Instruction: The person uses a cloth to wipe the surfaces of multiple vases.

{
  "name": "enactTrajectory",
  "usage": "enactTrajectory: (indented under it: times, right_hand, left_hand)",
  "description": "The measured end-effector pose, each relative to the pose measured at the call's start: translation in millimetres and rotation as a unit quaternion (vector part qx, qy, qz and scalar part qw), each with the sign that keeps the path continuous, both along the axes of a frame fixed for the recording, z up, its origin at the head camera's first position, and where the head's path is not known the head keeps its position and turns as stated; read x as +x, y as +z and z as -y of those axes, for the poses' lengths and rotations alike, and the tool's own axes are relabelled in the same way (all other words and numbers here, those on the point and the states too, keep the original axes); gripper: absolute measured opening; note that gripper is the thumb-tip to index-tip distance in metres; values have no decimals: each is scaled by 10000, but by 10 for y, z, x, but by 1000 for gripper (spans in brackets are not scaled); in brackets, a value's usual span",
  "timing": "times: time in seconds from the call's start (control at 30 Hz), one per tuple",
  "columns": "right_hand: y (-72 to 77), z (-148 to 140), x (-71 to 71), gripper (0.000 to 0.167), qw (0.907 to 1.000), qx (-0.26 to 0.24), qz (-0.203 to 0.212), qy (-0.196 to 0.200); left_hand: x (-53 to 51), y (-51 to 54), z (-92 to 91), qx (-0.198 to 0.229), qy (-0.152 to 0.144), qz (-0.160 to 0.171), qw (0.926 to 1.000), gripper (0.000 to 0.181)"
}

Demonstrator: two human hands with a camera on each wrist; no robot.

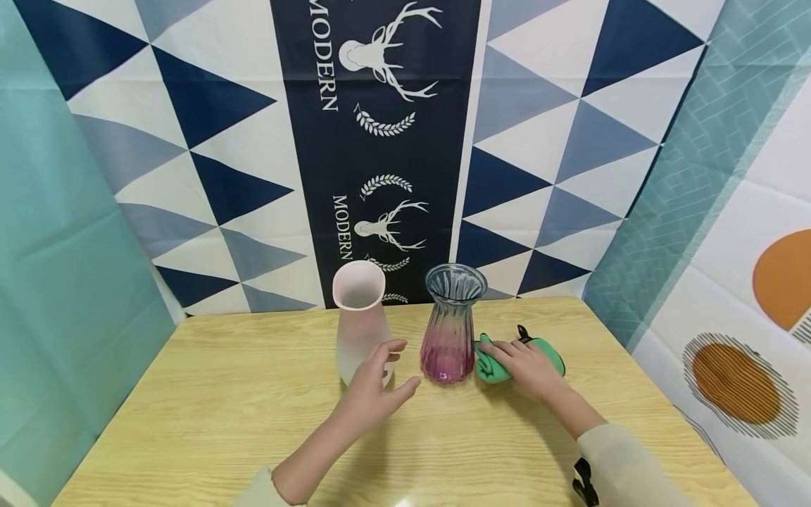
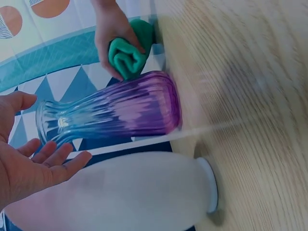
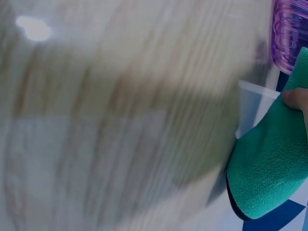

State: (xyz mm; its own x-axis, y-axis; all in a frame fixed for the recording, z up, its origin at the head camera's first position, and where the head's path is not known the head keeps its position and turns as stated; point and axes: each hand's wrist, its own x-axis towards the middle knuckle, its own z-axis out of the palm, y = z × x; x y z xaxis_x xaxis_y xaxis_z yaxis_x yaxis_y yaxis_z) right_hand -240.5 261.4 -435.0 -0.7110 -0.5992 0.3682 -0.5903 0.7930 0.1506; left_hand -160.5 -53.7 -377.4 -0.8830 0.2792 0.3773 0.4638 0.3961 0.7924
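A ribbed glass vase (image 1: 448,327), blue at the flared rim and pink-purple at the base, stands upright near the back of the table. To its left is a taller matte vase (image 1: 361,331), white fading to pink. My left hand (image 1: 378,387) hovers in front of the matte vase, thumb and fingers spread with nothing between them; in the left wrist view its fingers (image 2: 57,161) are apart from the glass. Just right of the glass vase, my right hand (image 1: 529,366) grips a rolled green cloth (image 1: 491,367) with a dark edge and a black loop.
Both vases share a light wood-grain table (image 1: 241,394) with a glossy surface. Behind it hangs a patterned cloth backdrop (image 1: 386,155) with triangles and deer heads. Teal fabric (image 1: 70,267) closes the left side, and a printed curtain (image 1: 716,310) the right.
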Motion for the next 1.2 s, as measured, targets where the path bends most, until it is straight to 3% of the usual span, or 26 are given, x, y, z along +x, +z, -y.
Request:
enactTrajectory:
  times: [0.2, 0.43, 0.7, 1.03, 1.2]
  right_hand:
    - [-67, -7, 46, 70, 9992, 2, 361, -179]
    - [-99, -27, 76, 73, 9988, -40, 463, -159]
    - [-83, -35, 110, 81, 9977, -110, 601, -292]
    - [-32, -50, 117, 65, 9941, -544, 771, -545]
    - [80, -57, 80, 57, 9913, -896, 700, -668]
  left_hand:
    - [103, 39, 116, -58, 132, 227, 9996, 53]
    - [132, 61, 237, -79, 394, 133, 9991, 53]
    - [98, 60, 444, -265, 838, 136, 9960, 54]
    - [13, -9, 825, -727, 1359, 368, 9874, 58]
    - [-67, -30, 1026, -1072, 1603, 298, 9808, 58]
